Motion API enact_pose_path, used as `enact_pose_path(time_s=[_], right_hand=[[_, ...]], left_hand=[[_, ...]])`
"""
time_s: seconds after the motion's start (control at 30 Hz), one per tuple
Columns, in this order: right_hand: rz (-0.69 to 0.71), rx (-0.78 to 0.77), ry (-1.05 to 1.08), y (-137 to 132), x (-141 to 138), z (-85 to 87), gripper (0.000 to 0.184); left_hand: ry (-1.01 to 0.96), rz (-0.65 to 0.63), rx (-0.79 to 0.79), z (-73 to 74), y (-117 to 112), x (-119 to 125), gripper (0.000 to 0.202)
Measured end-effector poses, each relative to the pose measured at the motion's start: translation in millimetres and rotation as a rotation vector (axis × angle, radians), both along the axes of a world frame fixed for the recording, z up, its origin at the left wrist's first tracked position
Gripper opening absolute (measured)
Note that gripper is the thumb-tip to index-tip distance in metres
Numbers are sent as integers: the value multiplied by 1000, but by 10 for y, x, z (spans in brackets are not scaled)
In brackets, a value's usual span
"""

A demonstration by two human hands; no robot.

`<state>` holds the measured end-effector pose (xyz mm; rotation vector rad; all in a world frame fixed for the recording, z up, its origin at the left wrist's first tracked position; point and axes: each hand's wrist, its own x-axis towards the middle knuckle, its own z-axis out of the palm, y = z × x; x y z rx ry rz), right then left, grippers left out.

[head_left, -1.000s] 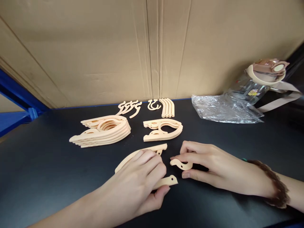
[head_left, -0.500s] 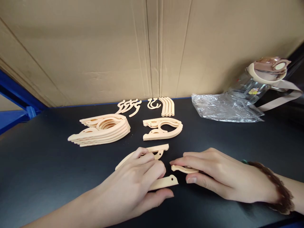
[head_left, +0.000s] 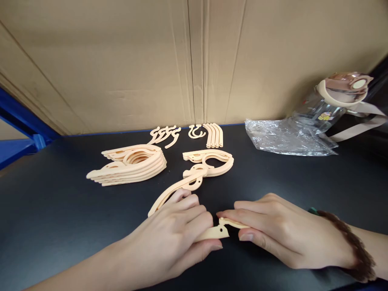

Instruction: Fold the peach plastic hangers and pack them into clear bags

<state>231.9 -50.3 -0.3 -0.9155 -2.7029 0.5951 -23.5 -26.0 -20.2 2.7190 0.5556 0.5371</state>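
Observation:
My left hand (head_left: 178,228) is closed around a beige folding hanger (head_left: 174,188). One arm of it reaches away past my fingers; the other pokes out between thumb and forefinger, with a small hole at its tip. Between the fingers and thumb of my right hand (head_left: 273,228) is a slim curved beige strip (head_left: 233,222), its rear part hidden. The strip's knobbed tip meets or nearly meets the holed tip of the hanger; I cannot tell if they are joined. The hanger's far arm overlaps a small pile of folding hangers (head_left: 224,171) in view.
A taller stack of folding hangers (head_left: 133,176) lies at left. Behind are several loose hooks (head_left: 165,135), two more hooks (head_left: 196,131) and a row of curved strips (head_left: 214,135). A plastic bag (head_left: 281,137) and a strapped bottle (head_left: 327,107) sit at back right, before a cardboard wall (head_left: 136,64).
The hanger's far arm has swung away from me, now overlapping the small pile. Its near tip has shifted slightly right, and the gap to the strip in my right hand has closed.

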Motion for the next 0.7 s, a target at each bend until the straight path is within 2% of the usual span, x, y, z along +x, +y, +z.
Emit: enact_pose_path(time_s=[0.4,0.53,0.7], right_hand=[[22,-27,38,4,0,-4,38],[29,46,14,-1,0,-28,37],[85,224,-18,-21,-24,-84,37]], left_hand=[[-18,-17,8,29,6,9,34],[-29,-9,10,19,-4,1,35],[-20,-17,28,54,-12,13,37]])
